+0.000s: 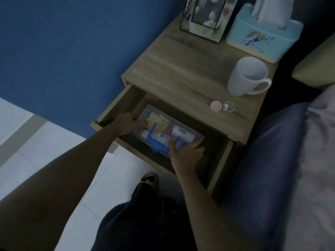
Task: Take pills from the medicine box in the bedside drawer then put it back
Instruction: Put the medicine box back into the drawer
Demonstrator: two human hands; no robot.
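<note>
Dim light lay over a bedroom corner with a blue wall (pixel 63 51) and pale floor tiles. Against that wall a wooden bedside table (pixel 190 73) was seen, its worktop carrying a framed picture (pixel 204 17), a light-blue tissue box (pixel 261 35), a white mug (pixel 246 77), a small pink lid (pixel 216 106) and, just beside it, a clear little container (pixel 228 106) in which something white was visible. The drawer (pixel 125 102) below the worktop was pulled open. Inside it the medicine box (pixel 163 131), transparent with blue clips on its near side, was held at both ends: the left hand (pixel 128 123) was closed on its left end, and the right hand (pixel 186 151) was clamped on its right end, thumb laid on the lid and fingers wrapped around the edge. Packets and a white bottle could be made out through the lid. Whether the box rested on the drawer bottom could not be told. A bed with a dark blue cover (pixel 272 160) was seen at the right.
</note>
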